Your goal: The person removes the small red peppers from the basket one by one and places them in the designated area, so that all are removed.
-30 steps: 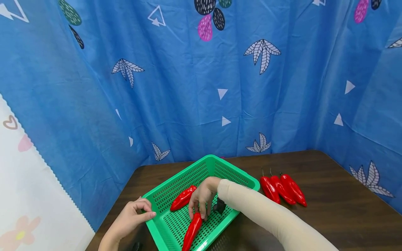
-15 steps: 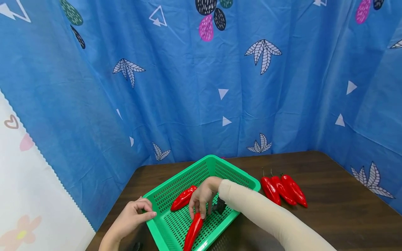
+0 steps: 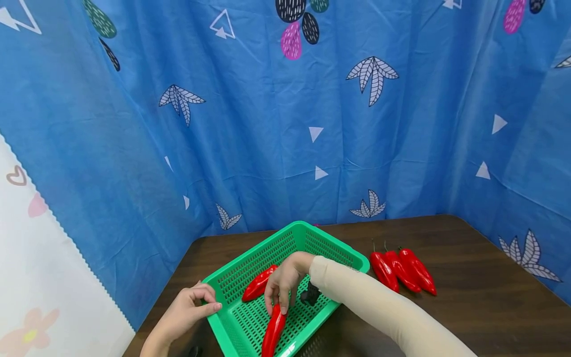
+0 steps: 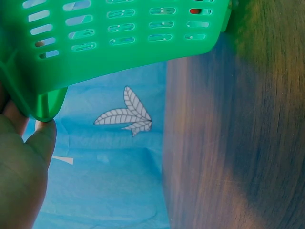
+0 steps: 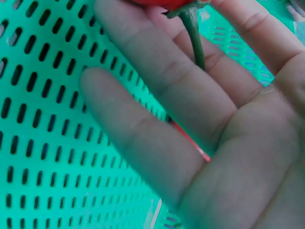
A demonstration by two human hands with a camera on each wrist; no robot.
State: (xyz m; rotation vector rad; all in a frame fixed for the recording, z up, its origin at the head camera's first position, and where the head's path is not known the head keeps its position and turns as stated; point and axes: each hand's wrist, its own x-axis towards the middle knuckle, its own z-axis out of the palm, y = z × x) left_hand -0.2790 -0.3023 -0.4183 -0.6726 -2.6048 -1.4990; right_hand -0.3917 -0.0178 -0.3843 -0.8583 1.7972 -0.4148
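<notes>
A blue curtain [image 3: 267, 124] fills the background, running past the top and sides of the head view, with a white cloth [image 3: 49, 263] cut off at the left. Before it stands a dark wooden table [image 3: 482, 292], its near edge out of view. The green basket [image 3: 327, 248] sits on it at an angle; its near end is cut off by the bottom of the head view, and the person's pale sleeve [image 3: 374, 302] crosses its side, covering part of the rim and inside.

The right hand [image 3: 285, 280] reaches down into the basket, thumb and fingers pinching the upper end of a red pepper [image 3: 273, 332]. That pepper lies inside the basket outline, its lower tip lost or nearly so at the picture's edge; whether it touches the floor I cannot tell. In the right wrist view only its top and green stem show, and two fingers stretch out near the slotted wall. The left hand [image 3: 189, 307] grips the basket's left rim at the corner, some fingertips hidden.

A second pepper [image 3: 257, 285] lies in the basket, one end behind the right hand. Three more peppers [image 3: 403, 271] lie side by side on the table, right of the basket. A small black object [image 3: 310, 295] under the right wrist is too dark to make out.
</notes>
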